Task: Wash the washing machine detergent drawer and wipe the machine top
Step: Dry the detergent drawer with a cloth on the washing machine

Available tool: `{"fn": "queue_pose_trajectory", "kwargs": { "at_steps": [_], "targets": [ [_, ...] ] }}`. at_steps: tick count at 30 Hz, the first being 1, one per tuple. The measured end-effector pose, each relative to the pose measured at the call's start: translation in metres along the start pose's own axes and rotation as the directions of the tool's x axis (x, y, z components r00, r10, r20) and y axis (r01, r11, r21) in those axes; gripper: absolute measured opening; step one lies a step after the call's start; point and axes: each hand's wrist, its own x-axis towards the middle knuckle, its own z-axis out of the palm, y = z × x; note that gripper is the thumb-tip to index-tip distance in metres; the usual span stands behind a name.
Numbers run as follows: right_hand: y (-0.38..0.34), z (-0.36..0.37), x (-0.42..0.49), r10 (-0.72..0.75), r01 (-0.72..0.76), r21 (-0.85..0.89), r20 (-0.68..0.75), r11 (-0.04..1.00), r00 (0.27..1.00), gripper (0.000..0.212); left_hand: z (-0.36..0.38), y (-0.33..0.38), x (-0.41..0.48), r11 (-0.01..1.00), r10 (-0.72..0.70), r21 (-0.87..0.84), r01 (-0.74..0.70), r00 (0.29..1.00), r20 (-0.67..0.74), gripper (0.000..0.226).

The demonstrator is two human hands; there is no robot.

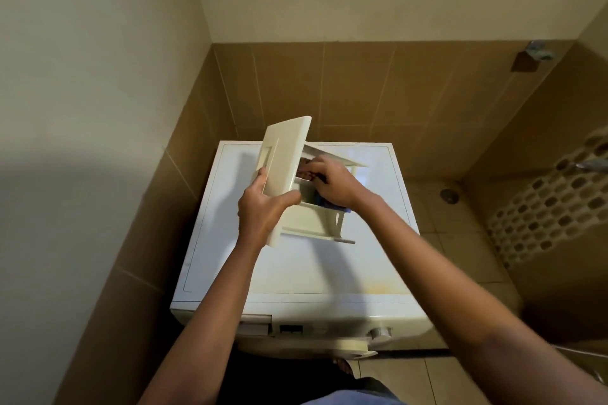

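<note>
I hold the cream detergent drawer [289, 154] in the air above the white washing machine top [296, 270], its front panel turned up and to the left. My left hand [263, 207] grips the lower edge of that front panel. My right hand [332, 182] reaches into the drawer's compartments, fingers curled on a dark brownish cloth or sponge [304, 168]; a blue part [324, 202] shows under the palm. What exactly the right hand holds is partly hidden.
The machine stands in a corner between a tiled left wall [138, 240] and tiled back wall [362, 92]. The empty drawer slot [255, 327] and a control knob [380, 332] sit on its front. A floor drain [449, 196] and mosaic wall [552, 204] lie to the right.
</note>
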Motion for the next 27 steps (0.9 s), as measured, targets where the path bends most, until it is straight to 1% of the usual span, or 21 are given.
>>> {"fn": "queue_pose_trajectory", "kwargs": {
  "at_steps": [1, 2, 3, 4, 5, 6, 7, 8, 10, 12, 14, 16, 17, 19, 20, 22, 23, 24, 25, 26, 27],
  "targets": [
    [0.011, -0.005, -0.002, 0.019, -0.005, -0.132, 0.109, 0.991, 0.994, 0.050, -0.003, -0.004, -0.001, 1.000, 0.002, -0.031, -0.003, 1.000, -0.002, 0.098],
    [0.021, -0.010, -0.003, 0.079, -0.027, -0.280, 0.177, 0.960, 0.981, 0.054, -0.005, -0.008, -0.003, 0.997, 0.004, -0.073, -0.004, 1.000, -0.002, 0.094],
    [0.026, -0.016, -0.005, 0.153, -0.059, -0.417, 0.196, 0.907, 0.969, 0.052, -0.007, -0.010, -0.003, 0.992, 0.001, -0.123, -0.001, 1.000, -0.002, 0.090],
    [0.031, -0.018, -0.007, 0.177, -0.060, -0.526, 0.174, 0.848, 0.969, 0.048, -0.007, -0.012, -0.003, 0.986, -0.013, -0.169, 0.013, 1.000, -0.001, 0.087],
    [0.032, -0.017, -0.009, 0.146, -0.034, -0.590, 0.143, 0.806, 0.979, 0.045, -0.008, -0.012, -0.003, 0.979, -0.031, -0.203, 0.030, 1.000, -0.001, 0.084],
    [0.034, -0.013, -0.012, 0.094, -0.002, -0.626, 0.113, 0.780, 0.989, 0.044, -0.008, -0.012, -0.002, 0.975, -0.043, -0.220, 0.041, 0.999, -0.004, 0.081],
    [0.035, -0.009, -0.015, 0.060, 0.005, -0.628, 0.083, 0.779, 0.995, 0.044, -0.009, -0.012, -0.002, 0.974, -0.041, -0.223, 0.038, 0.999, -0.007, 0.079],
    [0.037, -0.005, -0.018, 0.050, -0.007, -0.600, 0.054, 0.800, 0.997, 0.046, -0.010, -0.013, -0.002, 0.976, -0.026, -0.217, 0.023, 1.000, -0.013, 0.077],
    [0.040, -0.001, -0.024, 0.069, -0.044, -0.482, 0.033, 0.875, 0.997, 0.052, -0.013, -0.015, -0.003, 0.983, 0.011, -0.185, -0.017, 0.999, -0.035, 0.077],
    [0.039, -0.001, -0.026, 0.093, -0.077, -0.352, 0.029, 0.933, 0.995, 0.055, -0.010, -0.015, -0.006, 0.989, 0.026, -0.145, -0.034, 0.998, -0.062, 0.083],
    [0.027, 0.000, -0.022, 0.059, -0.055, -0.203, 0.013, 0.978, 0.998, 0.057, 0.001, -0.013, -0.008, 0.998, 0.019, -0.061, -0.023, 0.998, -0.062, 0.094],
    [0.007, 0.006, -0.019, 0.025, -0.025, -0.046, 0.005, 0.999, 1.000, 0.050, 0.014, -0.011, -0.009, 1.000, 0.002, 0.023, -0.001, 0.999, -0.038, 0.099],
    [-0.003, 0.008, -0.019, 0.028, -0.028, 0.009, 0.010, 1.000, 1.000, 0.046, 0.019, -0.011, -0.010, 1.000, -0.019, 0.016, 0.020, 0.999, -0.033, 0.098],
    [-0.010, 0.006, -0.021, 0.043, -0.045, 0.118, 0.020, 0.992, 0.999, 0.049, 0.021, -0.015, -0.010, 0.994, -0.067, -0.085, 0.063, 0.997, -0.039, 0.096],
    [-0.008, 0.002, -0.024, 0.053, -0.056, 0.172, 0.021, 0.983, 0.998, 0.053, 0.020, -0.018, -0.010, 0.987, -0.084, -0.138, 0.077, 0.996, -0.039, 0.096],
    [-0.001, -0.008, -0.033, 0.105, -0.102, 0.217, -0.004, 0.971, 0.994, 0.051, 0.015, -0.026, -0.008, 0.973, -0.104, -0.213, 0.094, 0.994, -0.037, 0.094],
    [0.002, -0.014, -0.038, 0.168, -0.152, 0.222, -0.057, 0.963, 0.984, 0.047, 0.011, -0.029, -0.007, 0.962, -0.114, -0.253, 0.102, 0.993, -0.033, 0.091],
    [0.007, -0.018, -0.044, 0.259, -0.218, 0.255, -0.137, 0.942, 0.956, 0.044, 0.008, -0.029, -0.005, 0.949, -0.124, -0.295, 0.112, 0.992, -0.022, 0.086],
    [0.010, -0.021, -0.050, 0.376, -0.285, 0.359, -0.213, 0.889, 0.902, 0.041, 0.004, -0.029, -0.003, 0.936, -0.136, -0.328, 0.126, 0.991, -0.007, 0.080],
    [0.013, -0.024, -0.054, 0.508, -0.323, 0.522, -0.260, 0.789, 0.821, 0.042, 0.001, -0.029, -0.001, 0.926, -0.142, -0.352, 0.137, 0.990, 0.010, 0.075],
    [0.016, -0.028, -0.055, 0.626, -0.310, 0.693, -0.259, 0.651, 0.736, 0.043, -0.001, -0.027, 0.000, 0.921, -0.140, -0.365, 0.139, 0.990, 0.025, 0.070]
  ]
}}
